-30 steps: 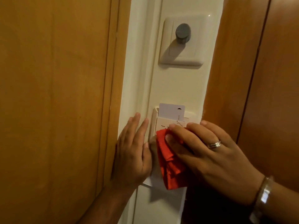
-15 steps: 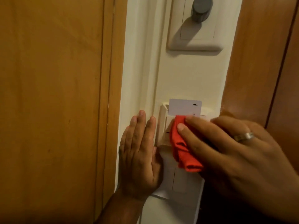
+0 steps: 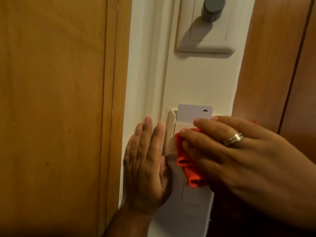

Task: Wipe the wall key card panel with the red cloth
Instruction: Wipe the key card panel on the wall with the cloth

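Observation:
The white key card panel [image 3: 171, 134] is fixed to the narrow white wall strip, with a pale card [image 3: 191, 112] standing in its top slot. My right hand [image 3: 239, 154], wearing a ring, presses the folded red cloth [image 3: 189, 170] flat against the panel's front and covers most of it. My left hand [image 3: 147, 161] lies flat on the wall just left of the panel, fingers together and pointing up, thumb touching the panel's lower left edge.
A white plate with a grey round knob [image 3: 212, 7] sits on the wall above the panel. A wooden door [image 3: 51, 108] is on the left, a wooden surface [image 3: 277, 62] on the right. A white switch plate [image 3: 191, 202] lies below the cloth.
The camera has come closer and lower. My right hand has carried the cloth up from the lower switch plate onto the card panel and then slightly right. The left hand stays flat on the wall.

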